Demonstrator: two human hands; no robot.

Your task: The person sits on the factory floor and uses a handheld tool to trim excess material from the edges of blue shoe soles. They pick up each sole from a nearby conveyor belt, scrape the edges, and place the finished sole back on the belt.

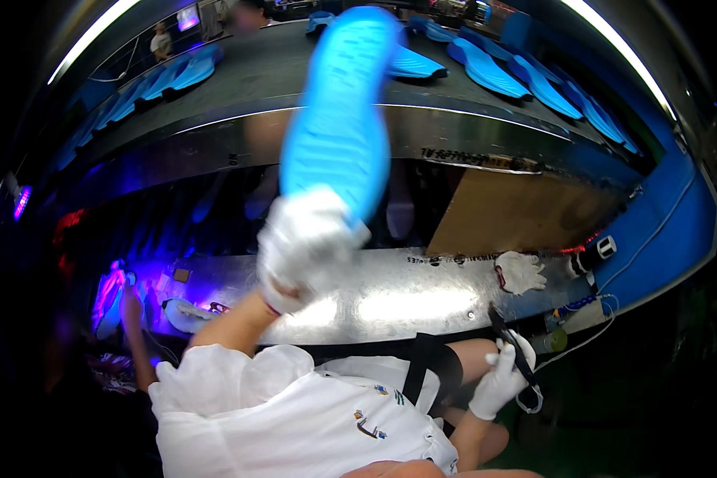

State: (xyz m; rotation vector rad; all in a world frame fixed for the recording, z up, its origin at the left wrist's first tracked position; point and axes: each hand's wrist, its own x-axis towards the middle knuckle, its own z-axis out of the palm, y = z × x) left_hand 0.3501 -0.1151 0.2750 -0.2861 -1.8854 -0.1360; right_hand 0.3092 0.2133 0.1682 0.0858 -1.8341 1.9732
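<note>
My left hand [306, 243], in a white glove and smeared by motion, grips one end of a bright blue shoe sole [338, 127]. The sole stands nearly upright in front of me, its ridged face turned toward me and its far end over the belt. Low on the right, my gloved right hand [498, 381] is closed around a slim black handheld tool [499, 325], whose kind I cannot make out. It is held near my knee, off the bench's front edge. Between the hands runs a shiny metal bench [390, 319].
Beyond the bench, a raised dark belt [255, 60] carries blue soles at the right [486, 70] and left [187, 70]. A cardboard sheet [518, 215] leans under it. A loose white glove [520, 272] lies beside a black cylinder [593, 255]. At left, another person's hand [132, 307] works under purple light.
</note>
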